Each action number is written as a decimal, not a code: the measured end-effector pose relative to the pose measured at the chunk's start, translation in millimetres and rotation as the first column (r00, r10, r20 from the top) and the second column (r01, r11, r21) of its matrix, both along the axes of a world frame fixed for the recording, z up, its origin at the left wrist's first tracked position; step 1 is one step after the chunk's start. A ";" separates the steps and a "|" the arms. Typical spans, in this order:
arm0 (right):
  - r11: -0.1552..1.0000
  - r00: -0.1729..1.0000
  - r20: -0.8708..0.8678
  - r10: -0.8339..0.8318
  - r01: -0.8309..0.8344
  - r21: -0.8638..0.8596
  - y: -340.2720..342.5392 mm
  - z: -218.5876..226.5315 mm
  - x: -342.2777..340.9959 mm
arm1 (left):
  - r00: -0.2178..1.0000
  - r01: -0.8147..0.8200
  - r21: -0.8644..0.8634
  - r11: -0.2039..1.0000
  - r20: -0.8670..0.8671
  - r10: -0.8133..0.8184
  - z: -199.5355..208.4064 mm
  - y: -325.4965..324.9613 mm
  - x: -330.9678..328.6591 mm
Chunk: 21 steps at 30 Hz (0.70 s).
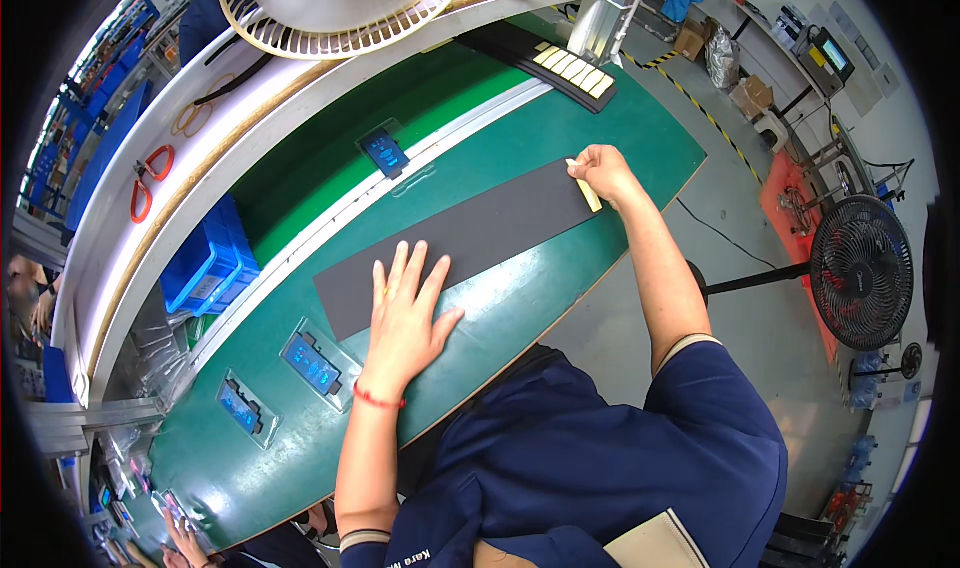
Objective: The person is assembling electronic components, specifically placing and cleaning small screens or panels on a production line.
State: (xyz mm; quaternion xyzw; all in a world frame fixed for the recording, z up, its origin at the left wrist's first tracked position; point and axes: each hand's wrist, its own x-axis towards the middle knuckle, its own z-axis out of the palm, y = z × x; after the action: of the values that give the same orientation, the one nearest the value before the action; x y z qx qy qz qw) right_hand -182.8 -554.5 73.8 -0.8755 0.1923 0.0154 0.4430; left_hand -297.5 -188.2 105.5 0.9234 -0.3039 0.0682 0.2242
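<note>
A long flat dark grey strip of board (490,220) lies slantwise on the green bench in front of me. My left hand (405,313) rests flat near its left end, fingers spread, holding nothing. At the far right end, my right hand (604,174) pinches the upper end of a narrow pale yellow strip (590,196). This strip lies across the end of the board. Whether it is stuck to the board I cannot tell.
Dark panels in clear wrapping (313,364) lie left of my left hand; another panel (385,154) sits at the green belt. Black boards with pale yellow pieces (575,72) lie at the back right. Blue bins (212,258), red-handled pliers (150,176) and a co-worker's hand (183,538) are leftward.
</note>
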 end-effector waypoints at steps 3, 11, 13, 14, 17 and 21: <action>0.864 0.984 0.174 0.031 -0.113 0.490 -2.1 -0.8 -10.4 | 0.998 0.000 0.077 0.997 -0.063 0.004 -22.8 -10.6 10.6; 0.435 0.982 0.178 0.064 -0.188 0.880 11.9 35.1 -29.9 | 0.996 -0.003 0.116 0.993 -0.084 0.013 -28.5 -12.4 9.0; 0.353 0.975 0.205 0.087 -0.223 0.909 13.1 37.0 -28.7 | 0.996 -0.005 0.120 0.993 -0.088 0.015 -28.5 -13.4 9.6; 0.363 0.977 0.200 0.075 -0.214 0.907 13.7 37.8 -27.8 | 0.996 -0.005 0.124 0.992 -0.086 0.016 -28.6 -13.9 9.6; 0.416 0.975 0.191 0.111 -0.220 0.882 9.7 30.8 -24.3 | 0.996 -0.008 0.133 0.991 -0.089 0.020 -27.9 -14.5 9.0; 0.416 0.961 0.207 0.182 -0.266 0.869 2.8 20.2 -18.0 | 0.995 -0.012 0.128 0.992 -0.097 0.024 -27.8 -13.8 8.6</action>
State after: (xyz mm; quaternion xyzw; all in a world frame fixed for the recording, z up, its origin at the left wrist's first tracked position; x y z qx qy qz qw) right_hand -200.8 -551.7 94.0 -0.5303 0.0193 0.1375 0.8364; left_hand -289.0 -202.0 77.7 0.9408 -0.2879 0.0053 0.1788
